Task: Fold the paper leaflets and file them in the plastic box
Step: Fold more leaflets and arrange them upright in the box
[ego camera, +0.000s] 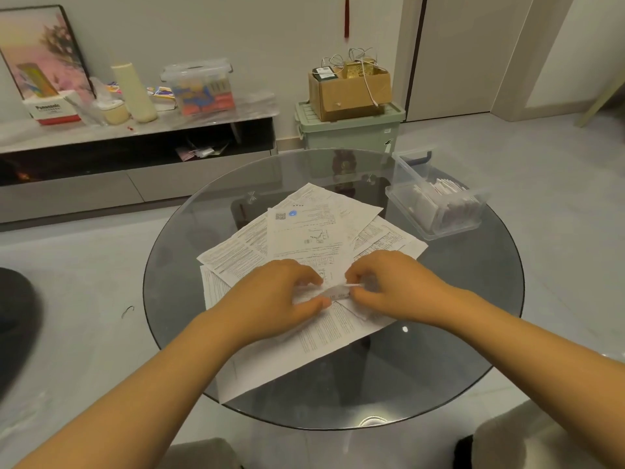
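Observation:
Several unfolded printed leaflets (306,228) lie spread in a loose pile on the round glass table (439,360). Over the near part of the pile, my left hand (270,296) and my right hand (389,286) together pinch a small folded leaflet (338,292), one at each end. It is a narrow white strip, partly hidden by my fingers. The clear plastic box (439,206) stands at the table's far right edge, lid open, with several folded leaflets standing in it.
Beyond the table stand a green storage bin (351,130) with a cardboard box (348,93) on top, and a low cabinet (135,157) crowded with containers and a framed picture. Grey floor surrounds the table. A dark object (17,319) sits at left.

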